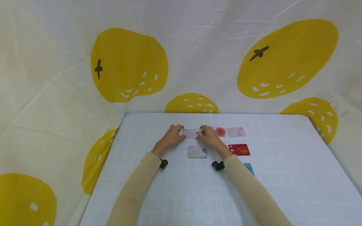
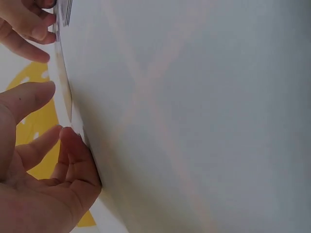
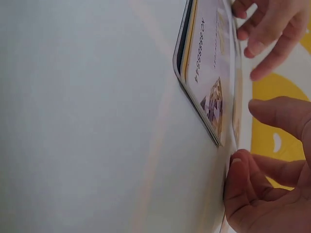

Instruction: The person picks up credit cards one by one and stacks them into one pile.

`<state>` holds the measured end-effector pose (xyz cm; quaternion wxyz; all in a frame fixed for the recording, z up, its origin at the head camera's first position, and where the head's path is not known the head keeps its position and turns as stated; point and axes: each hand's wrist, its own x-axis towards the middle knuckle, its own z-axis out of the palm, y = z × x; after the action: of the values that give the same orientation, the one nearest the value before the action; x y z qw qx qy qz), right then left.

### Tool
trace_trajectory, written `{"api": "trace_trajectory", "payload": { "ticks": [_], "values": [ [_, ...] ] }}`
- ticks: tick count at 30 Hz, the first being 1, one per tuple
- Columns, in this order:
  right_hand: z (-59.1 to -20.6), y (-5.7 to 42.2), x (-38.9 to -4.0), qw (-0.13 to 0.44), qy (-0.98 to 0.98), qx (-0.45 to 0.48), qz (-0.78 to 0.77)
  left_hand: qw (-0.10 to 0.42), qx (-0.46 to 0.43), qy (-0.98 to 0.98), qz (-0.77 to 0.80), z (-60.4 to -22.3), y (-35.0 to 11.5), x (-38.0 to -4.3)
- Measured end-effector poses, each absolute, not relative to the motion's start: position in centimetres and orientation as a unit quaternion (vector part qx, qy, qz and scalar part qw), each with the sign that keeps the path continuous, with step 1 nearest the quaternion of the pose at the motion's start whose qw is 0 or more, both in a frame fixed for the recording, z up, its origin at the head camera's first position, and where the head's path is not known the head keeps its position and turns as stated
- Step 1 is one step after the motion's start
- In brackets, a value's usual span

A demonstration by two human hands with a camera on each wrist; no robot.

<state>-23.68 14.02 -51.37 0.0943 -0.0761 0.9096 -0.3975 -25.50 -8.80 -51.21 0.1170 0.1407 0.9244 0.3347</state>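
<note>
A pale card with a dark diamond print [image 1: 191, 133] lies flat on the table between my two hands. My left hand [image 1: 172, 135] is at its left end, thumb and forefinger apart, fingertips right at the edge. At the right end is my right hand [image 1: 210, 137], its thumb and fingers also spread, close over the card's corner. Both wrist views show loosely bent fingers against the tabletop, with a gap below each thumb. Nearer me sits a small stack of cards [image 1: 197, 152], a diamond-printed one on top [image 3: 206, 63].
Right of my right hand, a card with a red circle [image 1: 220, 131] and a pink card [image 1: 236, 132] continue the row. A red VIP card [image 1: 243, 150] lies below them. The teal card [image 1: 249, 168] is partly hidden by my right sleeve. Fruit-printed cloth [image 1: 192, 62] hangs behind the table.
</note>
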Motion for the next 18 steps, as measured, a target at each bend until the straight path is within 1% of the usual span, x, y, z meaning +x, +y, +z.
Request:
{"api": "trace_trajectory", "payload": {
  "ticks": [4,11,18],
  "values": [
    [-51.53,13.92,-23.75,0.102,0.915,-0.078,-0.382,0.132,0.150,0.930,0.308,-51.23,-8.92,-25.60],
    [-51.74,14.09,-23.75,0.096,0.919,-0.083,-0.374,0.153,0.142,0.934,0.289,-50.96,-8.60,-25.55],
    [-51.77,14.14,-23.74,0.089,0.916,-0.086,-0.382,0.146,0.148,0.936,0.285,-50.97,-8.45,-25.54]
  ]
}}
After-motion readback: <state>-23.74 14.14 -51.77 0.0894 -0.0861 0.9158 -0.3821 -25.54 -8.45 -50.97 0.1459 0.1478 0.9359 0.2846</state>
